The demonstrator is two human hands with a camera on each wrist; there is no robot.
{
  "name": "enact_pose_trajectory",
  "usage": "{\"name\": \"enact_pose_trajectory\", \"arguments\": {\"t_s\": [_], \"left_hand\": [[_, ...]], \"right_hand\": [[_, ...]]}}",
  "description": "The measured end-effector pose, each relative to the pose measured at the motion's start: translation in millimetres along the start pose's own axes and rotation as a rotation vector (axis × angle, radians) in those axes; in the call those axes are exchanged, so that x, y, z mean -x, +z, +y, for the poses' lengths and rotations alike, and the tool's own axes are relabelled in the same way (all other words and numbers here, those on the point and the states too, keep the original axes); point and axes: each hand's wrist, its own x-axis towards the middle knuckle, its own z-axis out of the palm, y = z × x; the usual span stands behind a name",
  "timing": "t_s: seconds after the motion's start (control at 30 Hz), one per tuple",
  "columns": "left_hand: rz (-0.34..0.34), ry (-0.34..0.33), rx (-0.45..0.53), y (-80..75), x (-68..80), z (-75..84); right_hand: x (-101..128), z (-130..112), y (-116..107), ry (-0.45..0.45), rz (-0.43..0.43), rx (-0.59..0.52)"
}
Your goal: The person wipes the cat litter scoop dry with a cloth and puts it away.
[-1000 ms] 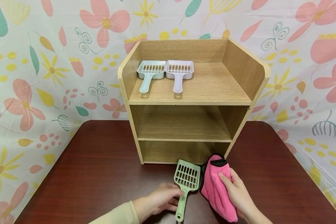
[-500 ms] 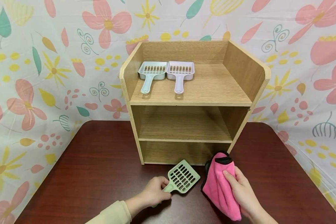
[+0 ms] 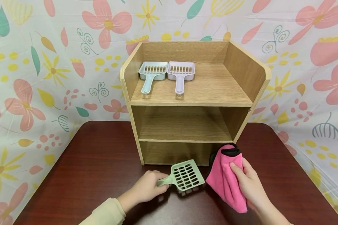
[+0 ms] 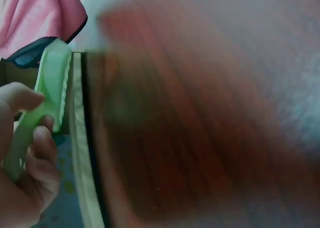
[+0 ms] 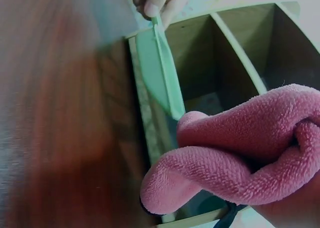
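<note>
Left wrist view is mostly a smear: the desk (image 4: 200,128) is just reddish-brown blur. The green scoop (image 4: 52,85) handle is buried in the left hand (image 4: 25,178), itself cut off by the frame. In the right wrist view, the pink cloth (image 5: 240,158) covers the hand gripping it.

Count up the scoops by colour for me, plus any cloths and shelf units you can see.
Blue scoop, on the top shelf: 1
Lilac scoop, beside it: 1
Green scoop, held by the left hand: 1
Pink cloth, held by the right hand: 1
Wooden shelf unit: 1
Total: 5
</note>
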Motion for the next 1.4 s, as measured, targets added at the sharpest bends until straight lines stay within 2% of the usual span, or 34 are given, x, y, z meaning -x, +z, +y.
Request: {"name": "enact_pose_trajectory", "arguments": {"t_s": [0.1, 0.23, 0.33, 0.47, 0.67, 0.8, 0.9, 1.1, 1.2, 1.3, 1.4], "left_hand": [[0.019, 0.095, -0.042, -6.4, -0.7, 1.8], [0.061, 0.170, -0.071, -18.8, -1.4, 6.2], [0.088, 0.195, -0.067, -27.6, -3.7, 10.2], [0.082, 0.231, -0.073, -34.3, -8.5, 15.2], [0.067, 0.280, -0.075, -31.2, -15.2, 20.3], [0.090, 0.309, -0.075, -28.4, -17.1, 22.7], [0.103, 0.332, -0.066, -26.4, -18.3, 24.8], [0.122, 0.384, -0.059, -23.5, -19.5, 23.2], [0.141, 0.386, -0.021, -23.0, -19.4, 19.4], [0.152, 0.366, -0.008, -22.7, -20.3, 16.9], [0.185, 0.331, -0.118, -22.9, -21.8, 18.2]], "right_hand": [[-2, -5, 2, -0.033, 0.003, 0.002], [-3, -12, 3, -0.062, 0.008, -0.023], [-4, -16, 3, -0.084, 0.015, -0.039], [-4, -20, 8, -0.104, -0.006, -0.016], [-3, -20, 24, -0.090, -0.037, 0.047], [-2, -17, 34, -0.064, -0.059, 0.082], [-2, -15, 39, -0.003, -0.112, 0.028], [-5, -13, 40, 0.199, -0.450, -0.205], [-8, -10, 34, 0.261, -0.531, -0.251], [-9, -5, 32, 0.237, -0.484, -0.227], [-8, 0, 35, 0.203, -0.350, -0.143]]}}
